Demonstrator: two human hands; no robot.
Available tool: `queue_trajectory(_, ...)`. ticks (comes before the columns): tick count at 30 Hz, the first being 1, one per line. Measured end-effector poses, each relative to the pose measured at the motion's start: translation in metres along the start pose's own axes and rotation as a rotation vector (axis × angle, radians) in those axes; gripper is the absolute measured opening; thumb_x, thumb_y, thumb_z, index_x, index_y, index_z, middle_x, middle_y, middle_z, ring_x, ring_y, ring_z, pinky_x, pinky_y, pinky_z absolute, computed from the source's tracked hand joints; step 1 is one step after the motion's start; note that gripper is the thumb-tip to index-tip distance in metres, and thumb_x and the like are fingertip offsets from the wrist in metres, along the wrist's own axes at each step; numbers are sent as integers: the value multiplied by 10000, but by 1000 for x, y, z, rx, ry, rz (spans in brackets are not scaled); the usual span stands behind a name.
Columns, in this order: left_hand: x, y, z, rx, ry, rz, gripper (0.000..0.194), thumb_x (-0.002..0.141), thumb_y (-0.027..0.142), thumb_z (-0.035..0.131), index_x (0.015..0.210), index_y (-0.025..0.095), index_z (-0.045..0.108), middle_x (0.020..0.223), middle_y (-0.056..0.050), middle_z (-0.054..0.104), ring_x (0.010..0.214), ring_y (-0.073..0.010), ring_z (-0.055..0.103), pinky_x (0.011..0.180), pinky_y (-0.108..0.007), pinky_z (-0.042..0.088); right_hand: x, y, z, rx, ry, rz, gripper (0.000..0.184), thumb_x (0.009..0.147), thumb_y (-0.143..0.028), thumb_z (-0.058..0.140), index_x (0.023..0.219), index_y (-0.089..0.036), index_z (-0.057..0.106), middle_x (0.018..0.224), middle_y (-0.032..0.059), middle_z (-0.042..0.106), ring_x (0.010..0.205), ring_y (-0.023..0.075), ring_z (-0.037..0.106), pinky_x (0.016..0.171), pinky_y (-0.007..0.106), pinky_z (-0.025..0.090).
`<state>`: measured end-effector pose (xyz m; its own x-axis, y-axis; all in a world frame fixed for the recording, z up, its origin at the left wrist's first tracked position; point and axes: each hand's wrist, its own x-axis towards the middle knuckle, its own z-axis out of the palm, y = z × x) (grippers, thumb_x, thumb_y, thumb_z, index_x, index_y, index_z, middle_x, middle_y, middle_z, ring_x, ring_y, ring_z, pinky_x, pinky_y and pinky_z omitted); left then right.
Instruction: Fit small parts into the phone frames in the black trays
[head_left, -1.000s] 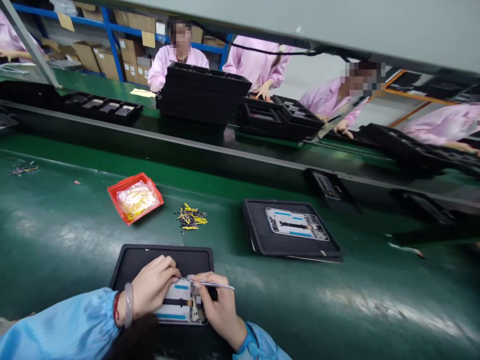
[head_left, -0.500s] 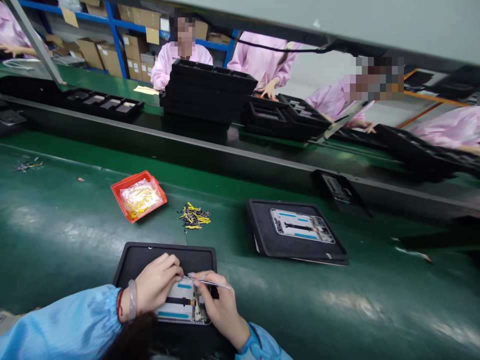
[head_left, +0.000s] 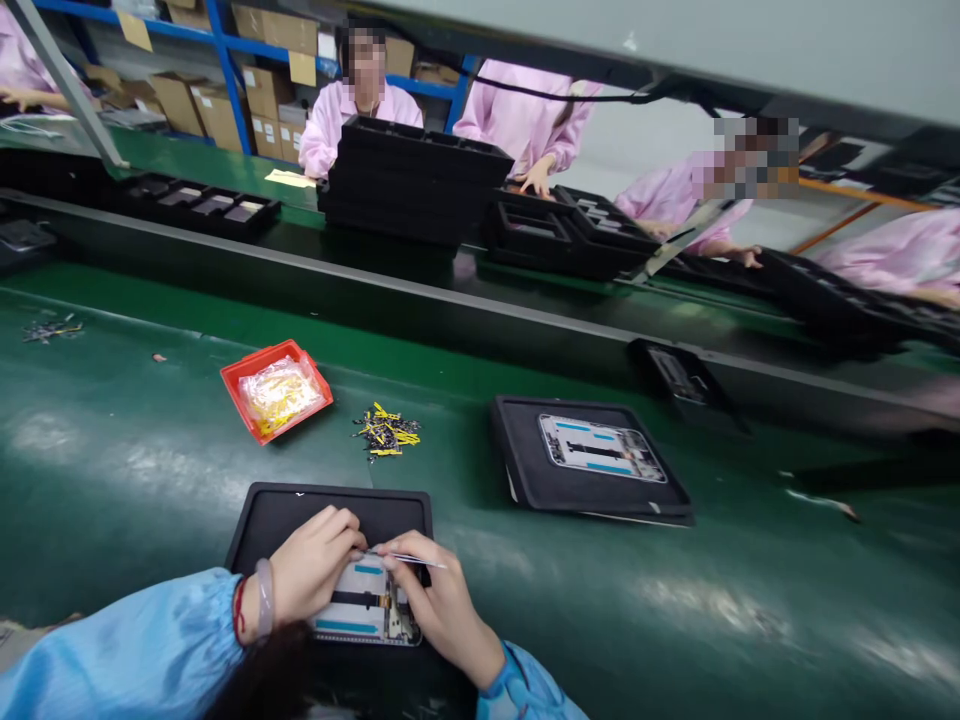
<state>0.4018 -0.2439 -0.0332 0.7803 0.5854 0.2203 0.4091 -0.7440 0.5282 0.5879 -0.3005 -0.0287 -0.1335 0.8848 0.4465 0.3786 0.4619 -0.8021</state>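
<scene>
Honestly the big worry is the near black tray (head_left: 300,510): it sits flat on the desk (head_left: 615,570), so a heavy lean from either wrist could make it skate. Next, the open phone (head_left: 341,613) lying in that tray, under both hands, could twist if they push unevenly. The left hand (head_left: 319,565) has its fingers curled together at the phone's far edge, can't tell if they grip anything; the right hand (head_left: 442,605) pinches a thin metal tool (head_left: 416,560). If that tip slips, I'd bet on a scratch, or a nick in the black ribbon (head_left: 356,599), since it's so close. Headcount, big to small: five people in pink, the nearest-looking one (head_left: 326,115) seated facing us, one desk up front, one tray under the phone plus a stack (head_left: 525,475) to the right (can't tell how many), one red box (head_left: 234,383), two open phones in clear view counting the one (head_left: 600,450) on that stack, two hands, two piles of little bits, one by the box (head_left: 386,430) and one way off left (head_left: 52,329), and one metal tool.
</scene>
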Motion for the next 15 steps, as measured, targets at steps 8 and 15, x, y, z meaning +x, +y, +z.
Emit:
queue_trajectory(8,-4,0,3,117,45,44,198,874,57,391,893,171,551,833,-49,588,688,-176,524,650,-274,424,-8,0,-22,-125,516,165,106,962,-265,457,963,-239,560,835,28,632,808,188,640,732,320,527)
queue_trajectory(15,-4,2,4,144,187,99,282,754,-12,344,821,200,518,780,-39,610,643,-177,562,613,-274,454,-39,9,-38,-420,148,231,195,963,-253,400,974,-247,595,780,29,631,683,161,666,600,184,535)
